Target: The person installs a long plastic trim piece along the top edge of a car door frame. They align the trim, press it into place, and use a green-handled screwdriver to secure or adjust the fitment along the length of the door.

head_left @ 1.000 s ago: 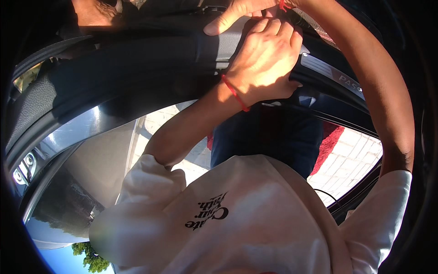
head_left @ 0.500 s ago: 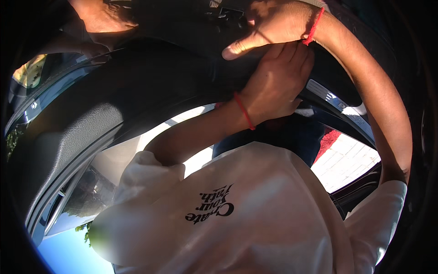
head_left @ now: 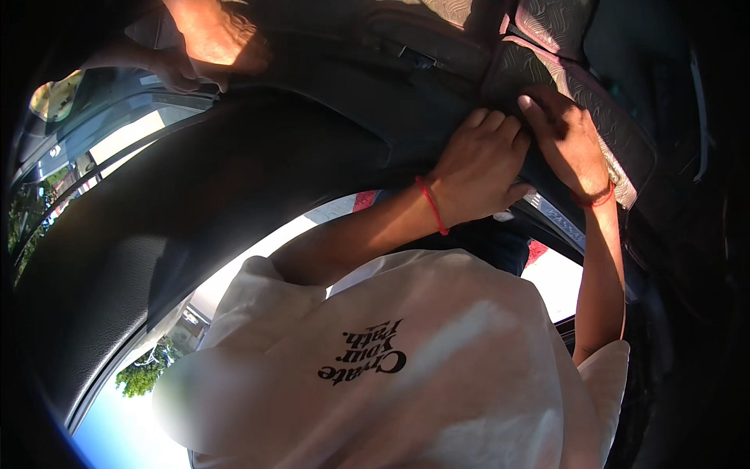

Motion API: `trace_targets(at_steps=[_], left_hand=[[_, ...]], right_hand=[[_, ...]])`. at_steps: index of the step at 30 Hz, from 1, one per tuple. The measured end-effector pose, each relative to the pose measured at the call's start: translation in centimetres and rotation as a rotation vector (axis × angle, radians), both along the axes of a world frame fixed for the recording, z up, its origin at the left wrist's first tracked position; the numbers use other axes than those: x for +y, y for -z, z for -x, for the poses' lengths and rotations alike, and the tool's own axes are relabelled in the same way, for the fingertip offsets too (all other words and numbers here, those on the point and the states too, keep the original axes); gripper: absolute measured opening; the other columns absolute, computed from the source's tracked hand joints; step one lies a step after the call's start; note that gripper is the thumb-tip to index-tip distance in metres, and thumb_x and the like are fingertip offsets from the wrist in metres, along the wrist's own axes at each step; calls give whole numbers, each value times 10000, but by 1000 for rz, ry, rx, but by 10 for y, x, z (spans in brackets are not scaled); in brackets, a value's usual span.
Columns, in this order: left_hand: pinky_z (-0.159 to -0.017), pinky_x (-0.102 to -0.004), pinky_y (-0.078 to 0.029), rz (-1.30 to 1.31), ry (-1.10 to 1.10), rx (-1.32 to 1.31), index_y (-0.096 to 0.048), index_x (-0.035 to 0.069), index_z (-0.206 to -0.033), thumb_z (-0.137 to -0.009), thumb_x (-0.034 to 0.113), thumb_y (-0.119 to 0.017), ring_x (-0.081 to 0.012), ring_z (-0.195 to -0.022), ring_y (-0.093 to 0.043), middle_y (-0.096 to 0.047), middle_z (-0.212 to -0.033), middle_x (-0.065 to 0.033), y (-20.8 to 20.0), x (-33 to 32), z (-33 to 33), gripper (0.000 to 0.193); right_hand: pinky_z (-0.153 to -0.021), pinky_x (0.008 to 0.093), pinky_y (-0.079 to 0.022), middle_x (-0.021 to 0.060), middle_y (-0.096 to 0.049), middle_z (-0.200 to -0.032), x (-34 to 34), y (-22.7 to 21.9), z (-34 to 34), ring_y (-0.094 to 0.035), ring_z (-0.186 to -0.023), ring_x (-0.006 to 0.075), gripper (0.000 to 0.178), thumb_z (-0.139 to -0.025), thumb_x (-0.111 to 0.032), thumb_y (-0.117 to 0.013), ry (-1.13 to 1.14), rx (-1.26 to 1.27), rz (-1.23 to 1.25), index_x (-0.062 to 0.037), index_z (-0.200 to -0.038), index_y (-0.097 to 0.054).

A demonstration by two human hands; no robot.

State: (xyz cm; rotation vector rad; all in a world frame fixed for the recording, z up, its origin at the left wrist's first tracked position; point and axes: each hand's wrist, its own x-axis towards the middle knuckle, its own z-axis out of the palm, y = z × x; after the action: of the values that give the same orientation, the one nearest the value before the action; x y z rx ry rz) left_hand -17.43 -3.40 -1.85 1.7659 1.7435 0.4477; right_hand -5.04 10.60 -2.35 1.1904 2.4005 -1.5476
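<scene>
Head view: our left hand [head_left: 480, 164], right hand [head_left: 573, 148], fingers bent, seem busy near long black panel [head_left: 355, 109]; can't tell grip; next needs care.

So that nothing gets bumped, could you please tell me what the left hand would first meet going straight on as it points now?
The left hand would probably meet the right hand first, just ahead in the picture, though this view leaves depth unclear.

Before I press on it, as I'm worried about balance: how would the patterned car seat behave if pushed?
The patterned car seat would probably give slightly, since it looks padded and fabric-covered. Its wavy, matte-looking surface suggests grip rather than slipperiness. Being broad and blocky, it seems unlikely to roll.
</scene>
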Motion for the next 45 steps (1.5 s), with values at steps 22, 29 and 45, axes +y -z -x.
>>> trace_targets(at_steps=[22,29,45], left_hand=[[-889,-427,-481,-10,73,-56,-710,-6,-960,-705,596,-845,-319,-1024,-635,-669,-1014,-157,4,18,15,668],[-888,-415,-472,40,16,-58,-752,10,-933,-778,764,-697,-318,-957,-697,-716,-950,-155,9,30,5,772],[-1075,-486,-408,-140,-145,30,-753,40,-893,-810,624,-697,-319,-1099,-651,-726,-1051,-153,1,101,4,592]], right_hand=[[-610,389,-539,146,-699,-685,-16,-22,-60,-688,-602,275,501,-696,-384,-963,-20,-257,-108,20,-801,-685],[-502,312,-368,14,-497,-576,7,-14,-56,-428,-560,83,396,-750,-193,-933,-17,-208,91,18,-677,-606],[-598,247,-474,3,-683,-799,134,15,-48,-586,-708,36,266,-887,-201,-852,-164,-160,209,17,-920,-703]])
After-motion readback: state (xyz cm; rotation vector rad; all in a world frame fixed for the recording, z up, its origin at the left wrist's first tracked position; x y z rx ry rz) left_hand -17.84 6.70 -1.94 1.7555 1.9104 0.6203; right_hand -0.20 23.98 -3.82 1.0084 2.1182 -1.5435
